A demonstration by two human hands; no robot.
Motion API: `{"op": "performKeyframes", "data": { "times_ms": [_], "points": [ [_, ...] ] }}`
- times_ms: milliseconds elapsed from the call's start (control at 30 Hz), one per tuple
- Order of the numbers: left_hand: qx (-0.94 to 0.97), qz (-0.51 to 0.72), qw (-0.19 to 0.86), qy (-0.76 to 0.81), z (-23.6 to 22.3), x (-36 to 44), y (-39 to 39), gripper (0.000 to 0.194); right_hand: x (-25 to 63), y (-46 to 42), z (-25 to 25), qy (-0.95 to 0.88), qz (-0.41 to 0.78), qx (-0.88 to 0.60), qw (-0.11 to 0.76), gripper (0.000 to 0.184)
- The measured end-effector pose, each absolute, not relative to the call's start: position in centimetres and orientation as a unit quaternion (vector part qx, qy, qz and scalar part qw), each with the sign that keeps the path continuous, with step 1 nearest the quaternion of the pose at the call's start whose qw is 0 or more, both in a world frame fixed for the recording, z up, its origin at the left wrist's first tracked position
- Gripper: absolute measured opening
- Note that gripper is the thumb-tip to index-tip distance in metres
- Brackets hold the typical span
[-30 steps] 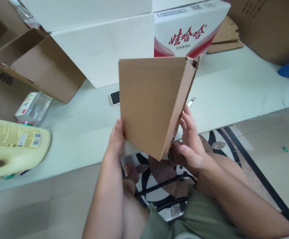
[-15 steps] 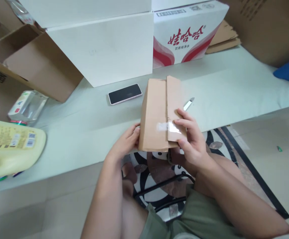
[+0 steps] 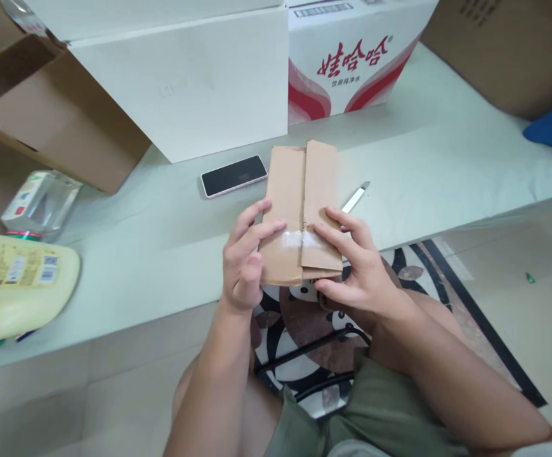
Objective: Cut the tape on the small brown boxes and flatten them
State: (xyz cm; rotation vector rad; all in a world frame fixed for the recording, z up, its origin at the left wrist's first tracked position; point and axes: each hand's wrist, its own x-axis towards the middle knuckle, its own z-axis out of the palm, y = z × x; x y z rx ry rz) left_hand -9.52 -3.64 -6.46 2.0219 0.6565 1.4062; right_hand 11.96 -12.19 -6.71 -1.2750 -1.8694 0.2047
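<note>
Cardboard box, brown and rectangular, is at the pale-green cloth-covered table edge as we apparently steady it, left hand half-open against it, right hand clasping its flap, next calling for even support.

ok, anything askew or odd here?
Yes: on the cardboard box, the right flap sits askew, ends out of line with the taped panel beside it. Also, a stray green scrap lies on the floor.

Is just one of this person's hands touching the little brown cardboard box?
No, the left hand and the right hand both touch the cardboard box, one on each side of its seam.
</note>
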Motion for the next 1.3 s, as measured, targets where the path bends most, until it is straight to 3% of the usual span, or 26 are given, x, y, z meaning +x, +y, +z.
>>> {"op": "performKeyframes", "data": {
  "times_ms": [333, 500, 633, 700, 833, 933, 1067, 1300],
  "points": [
    [0.740, 0.561, 0.238, 0.285, -6.8, -9.5, -4.1, 0.051, 10.5, -12.0, -7.0, -0.729, -0.007, -0.537, 0.425, 0.065],
    [0.739, 0.564, 0.248, 0.273, -7.3, -9.7, -4.0, 0.049, 10.6, -12.1, -7.1, -0.713, 0.043, -0.523, 0.466, 0.061],
    [0.741, 0.567, 0.219, 0.285, -8.0, -10.2, -3.5, 0.049, 12.3, -11.7, -6.8, -0.617, 0.084, -0.604, 0.497, 0.043],
    [0.741, 0.572, 0.209, 0.281, -8.1, -10.3, -3.3, 0.048, 13.2, -11.2, -6.8, -0.576, 0.112, -0.686, 0.429, 0.034],
    [0.739, 0.579, 0.225, 0.262, -8.1, -9.8, -3.3, 0.045, 14.0, -9.9, -7.0, -0.559, 0.161, -0.791, 0.190, 0.058],
    [0.742, 0.578, 0.217, 0.263, -8.0, -9.3, -3.5, 0.045, 13.8, -9.4, -6.8, -0.564, 0.160, -0.806, 0.077, 0.053],
    [0.744, 0.578, 0.205, 0.265, -8.2, -8.9, -3.7, 0.048, 13.4, -9.2, -6.2, -0.565, 0.173, -0.805, 0.058, 0.032],
    [0.789, 0.553, 0.124, 0.239, -8.4, -8.1, -3.9, 0.064, 13.6, -9.0, -6.6, -0.588, 0.179, -0.787, 0.059, 0.033]
  ]
}}
